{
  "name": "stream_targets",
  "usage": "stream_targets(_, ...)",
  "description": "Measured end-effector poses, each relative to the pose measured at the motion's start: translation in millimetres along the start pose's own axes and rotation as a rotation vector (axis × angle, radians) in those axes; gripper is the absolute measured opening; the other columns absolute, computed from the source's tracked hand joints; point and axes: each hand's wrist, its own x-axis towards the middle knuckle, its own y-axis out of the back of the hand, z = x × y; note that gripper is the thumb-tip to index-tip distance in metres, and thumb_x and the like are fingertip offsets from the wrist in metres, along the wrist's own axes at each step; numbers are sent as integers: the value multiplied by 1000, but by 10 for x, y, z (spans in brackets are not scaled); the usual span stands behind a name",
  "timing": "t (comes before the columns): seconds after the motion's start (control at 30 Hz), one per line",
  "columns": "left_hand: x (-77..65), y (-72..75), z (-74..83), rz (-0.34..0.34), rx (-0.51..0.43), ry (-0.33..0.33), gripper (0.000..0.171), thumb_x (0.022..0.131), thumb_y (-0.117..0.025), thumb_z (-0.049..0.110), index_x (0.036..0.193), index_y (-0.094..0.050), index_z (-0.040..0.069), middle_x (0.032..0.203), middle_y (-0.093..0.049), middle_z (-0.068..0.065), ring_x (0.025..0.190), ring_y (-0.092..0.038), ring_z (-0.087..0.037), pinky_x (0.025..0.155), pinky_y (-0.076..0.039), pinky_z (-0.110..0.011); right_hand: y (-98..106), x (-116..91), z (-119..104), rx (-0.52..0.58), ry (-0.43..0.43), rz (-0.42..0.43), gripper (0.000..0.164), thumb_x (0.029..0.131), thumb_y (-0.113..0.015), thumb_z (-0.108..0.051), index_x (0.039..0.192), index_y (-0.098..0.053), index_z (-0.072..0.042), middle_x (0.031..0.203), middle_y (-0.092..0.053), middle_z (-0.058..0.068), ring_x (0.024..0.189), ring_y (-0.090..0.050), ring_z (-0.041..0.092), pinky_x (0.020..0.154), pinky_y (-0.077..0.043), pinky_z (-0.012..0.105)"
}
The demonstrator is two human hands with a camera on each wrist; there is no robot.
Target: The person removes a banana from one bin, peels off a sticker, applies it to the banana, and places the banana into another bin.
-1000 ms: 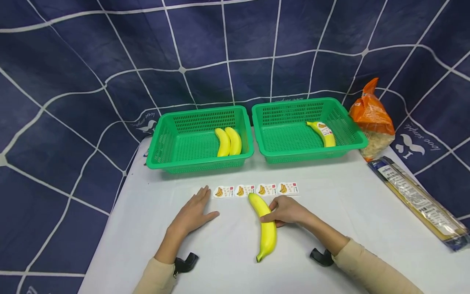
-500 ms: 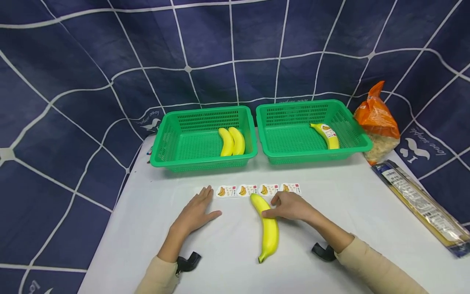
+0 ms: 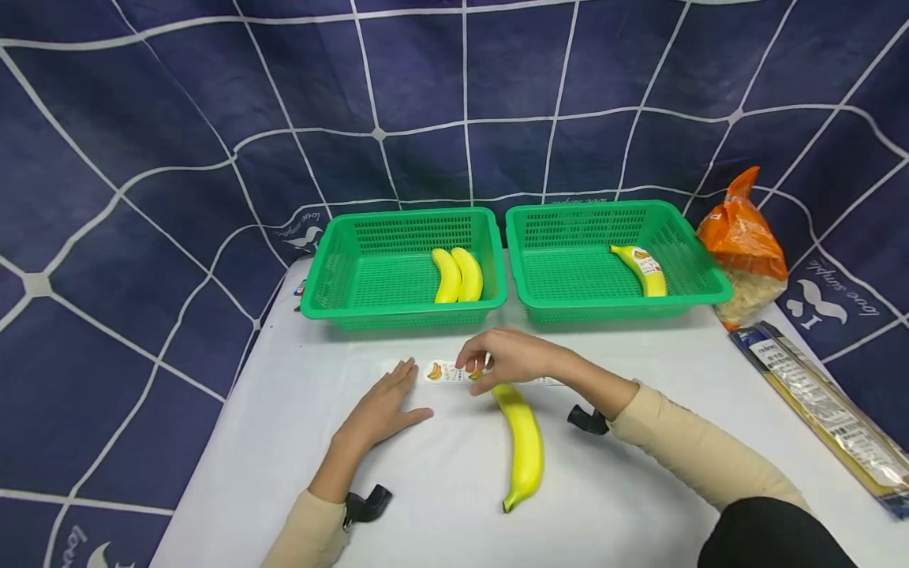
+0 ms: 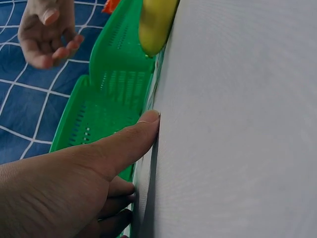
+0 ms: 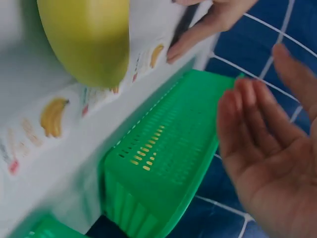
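Observation:
My left hand [image 3: 383,404] rests flat on the white table, its fingertips by the left end of a strip of banana-print stickers [image 3: 435,372]. Over that strip hovers my right hand [image 3: 508,355], holding nothing, with its fingers loosely bent; it hides part of the row. In the right wrist view several stickers [image 5: 53,117] show along the table. A yellow banana [image 3: 526,450] lies lengthwise in front of me, its far end just below the right hand. The left wrist view shows my left thumb [image 4: 131,141] on the table surface.
Two bananas [image 3: 447,276] lie in the left green basket [image 3: 405,313] at the back. The right green basket [image 3: 618,306] contains a banana [image 3: 648,272] bearing a sticker. Beside it stands an orange-topped bag [image 3: 746,237], with a long flat package [image 3: 817,414] along the right edge.
My right hand has let go of the banana and moved left and away from me, over the sticker strip. The banana stays on the table; the left hand keeps its place.

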Motion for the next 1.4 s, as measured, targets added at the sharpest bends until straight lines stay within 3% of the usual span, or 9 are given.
stream_targets(0.1,-11,5,-18,-1,-9,11,91,84,-70,51,148,-35,-3,160,-25,-16,146,-28,-37,118,-28,-52,10,229,6,-57,90,-60,33,79,-81,-21,108,-71,-11,91,-71,0,81,-62,7,76,-52,18)
stream_targets(0.23,-22,12,-23,-11,-11,24,92,83,-71,52,148,-35,-2,160,-25,-16,146,-29,-39,117,-29,-53,-15,499,16,-139,130,-111,33,79,-81,-18,109,-71,-8,96,-73,8,80,-60,8,74,-49,19)
stream_targets(0.47,-16,25,3,-19,-15,3,91,83,-72,51,148,-36,-2,160,-27,-17,146,-29,-37,117,-30,-53,-128,824,55,-177,114,-213,40,77,-83,-18,112,-70,-4,101,-72,8,84,-60,15,75,-48,21)
stream_targets(0.7,-6,6,-11,3,10,-13,91,83,-71,52,148,-36,0,160,-26,-14,146,-29,-35,117,-31,-50,-232,1025,149,-192,67,-273,41,77,-83,-16,114,-69,-5,102,-72,6,81,-55,8,75,-48,20)
stream_targets(1.4,-22,39,-44,-3,-52,-4,90,82,-74,48,147,-38,-1,159,-30,-15,146,-30,-34,117,-32,-49,-417,1295,310,-272,32,-213,39,71,-87,-20,104,-70,-10,93,-68,-2,81,-55,6,78,-49,18)
